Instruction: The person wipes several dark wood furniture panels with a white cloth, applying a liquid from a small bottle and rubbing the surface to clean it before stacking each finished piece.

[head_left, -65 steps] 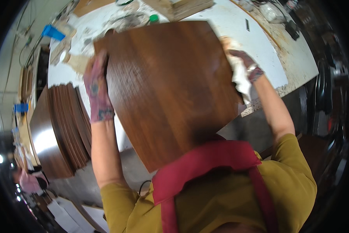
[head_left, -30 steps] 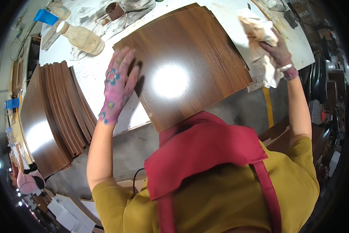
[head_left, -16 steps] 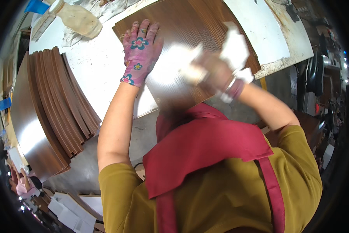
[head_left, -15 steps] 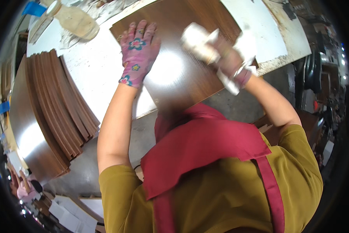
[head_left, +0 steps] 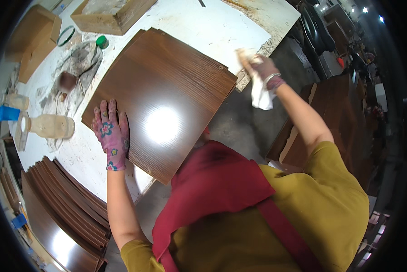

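A dark brown wood-grain panel (head_left: 181, 72) lies on the white worktable, its glossy face reflecting a bright light. Edges of at least one more panel show beneath it. My left hand (head_left: 110, 133), in a pink flowered glove, rests flat near the panel's left edge with fingers stretched out. Gripped in my gloved right hand (head_left: 265, 71) is a crumpled white cloth (head_left: 260, 94). That hand is off the panel, past its right corner and beside the table's edge, slightly blurred.
Several curved-looking brown panels (head_left: 60, 206) are stacked at the left. On the table (head_left: 203, 29) stand a cloudy plastic jar (head_left: 54, 126), a green cap (head_left: 102, 42), a stained rag (head_left: 83, 63) and cardboard boxes (head_left: 117, 20). More brown panels (head_left: 321, 122) stand at the right, beyond grey floor.
My right hand has moved the cloth off the panel, out past its right side. My left hand stays on the panel's left side. The view has turned, showing more of the table's far left.
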Demonstrator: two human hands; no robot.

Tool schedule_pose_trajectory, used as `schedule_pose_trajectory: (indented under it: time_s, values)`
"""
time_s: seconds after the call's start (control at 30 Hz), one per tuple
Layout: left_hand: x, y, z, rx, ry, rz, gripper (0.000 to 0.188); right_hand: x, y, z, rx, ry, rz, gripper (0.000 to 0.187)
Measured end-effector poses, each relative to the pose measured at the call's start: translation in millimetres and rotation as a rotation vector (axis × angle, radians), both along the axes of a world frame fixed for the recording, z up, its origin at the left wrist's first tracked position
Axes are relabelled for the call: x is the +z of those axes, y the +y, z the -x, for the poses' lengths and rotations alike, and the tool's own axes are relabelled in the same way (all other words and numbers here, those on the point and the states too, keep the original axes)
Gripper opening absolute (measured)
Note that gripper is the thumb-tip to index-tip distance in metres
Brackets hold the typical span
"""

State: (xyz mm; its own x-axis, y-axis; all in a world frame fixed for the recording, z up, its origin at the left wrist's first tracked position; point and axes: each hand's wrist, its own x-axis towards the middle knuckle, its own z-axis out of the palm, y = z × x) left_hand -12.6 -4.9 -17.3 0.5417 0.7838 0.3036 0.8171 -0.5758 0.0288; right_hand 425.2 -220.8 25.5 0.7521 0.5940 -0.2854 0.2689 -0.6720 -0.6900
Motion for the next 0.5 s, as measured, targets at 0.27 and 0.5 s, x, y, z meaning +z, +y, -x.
schedule_pose_trajectory:
  time_s: [0.27,0.5]
  values:
    - [38.1,44.8,-44.5,-0.185,-0.199,0.109,0.042,50.9,-6.5,-39.8,0.035,0.28,-0.658,0.038]
    - [2.7,110.3,-129.2,0.018,-0.185,-0.087,0.06,75.4,25.7,3.5,1.031,-0.576,-0.109,0.074]
